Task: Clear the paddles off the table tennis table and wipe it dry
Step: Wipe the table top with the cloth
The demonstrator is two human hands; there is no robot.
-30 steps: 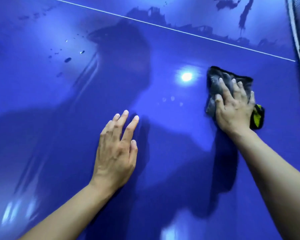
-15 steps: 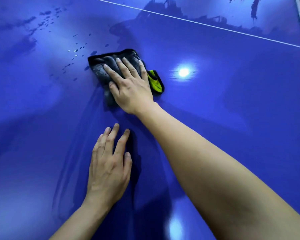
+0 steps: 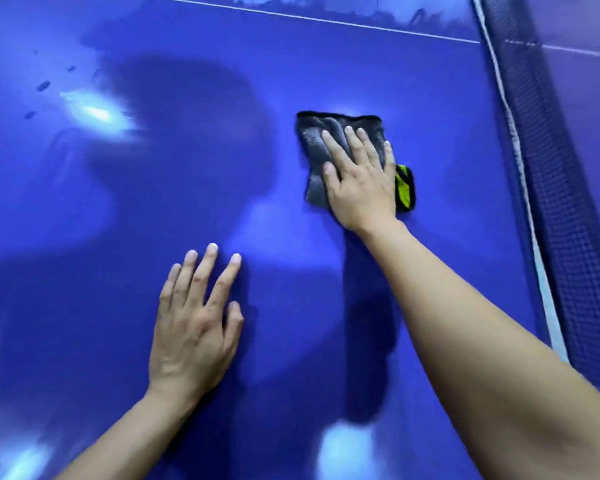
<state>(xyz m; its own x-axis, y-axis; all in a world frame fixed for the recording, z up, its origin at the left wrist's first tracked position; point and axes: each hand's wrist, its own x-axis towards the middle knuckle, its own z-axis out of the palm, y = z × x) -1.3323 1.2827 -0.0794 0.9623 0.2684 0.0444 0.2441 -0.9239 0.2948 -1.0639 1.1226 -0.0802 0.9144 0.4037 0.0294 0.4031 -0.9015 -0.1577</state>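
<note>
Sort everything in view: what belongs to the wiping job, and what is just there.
In the job:
grey cloth
right hand, pressing the cloth flat
left hand, flat on the table
blue table top
dark wet-looking marks, upper left

Just there:
net along the right side
lamp glare on the surface

No paddles in view.

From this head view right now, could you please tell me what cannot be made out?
Head view only:
1. Paddles: none in view; frame edges cut off the table tennis table.
2. Grey cloth: middle hidden under the right hand.
3. Dark marks, far left: blurred, water or not unclear.
4. Far half: veiled by the net, mostly cut off.
5. Surface beneath the left hand: covered.
</note>
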